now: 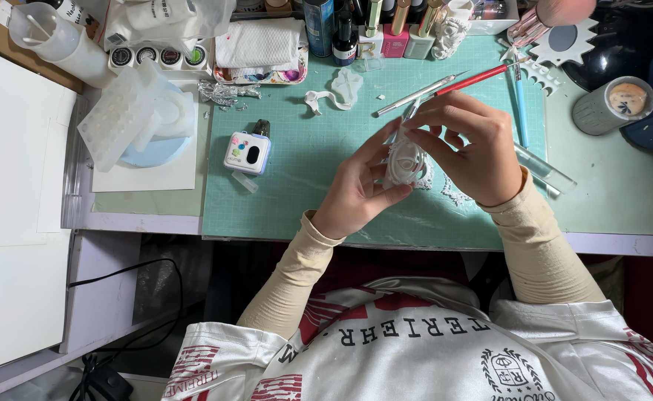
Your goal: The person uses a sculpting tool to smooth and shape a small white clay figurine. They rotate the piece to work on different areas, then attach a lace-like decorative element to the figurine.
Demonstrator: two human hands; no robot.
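Both hands close on one small white ornate casting [404, 162], held just above the middle of the green cutting mat [304, 186]: the left hand [356, 189] cradles it from below and the near side with thumb and fingers wrapped round its edge, while the right hand [471, 148] pinches its far top edge between thumb and forefinger. Whether the right fingers also hold a fine tool I cannot tell. To work such a lacy piece well, I judge the left hand should carry the weight and stay low over the mat, and the right should pick gently, since the thin fringe looks brittle. On the mat just beside the hands lie more white lacy pieces [452, 191]; farther off rest a red-handled tool [475, 78] and a silver-handled tool [414, 96]. To the left sit translucent silicone moulds [129, 115] and a small white device with coloured buttons [247, 152].
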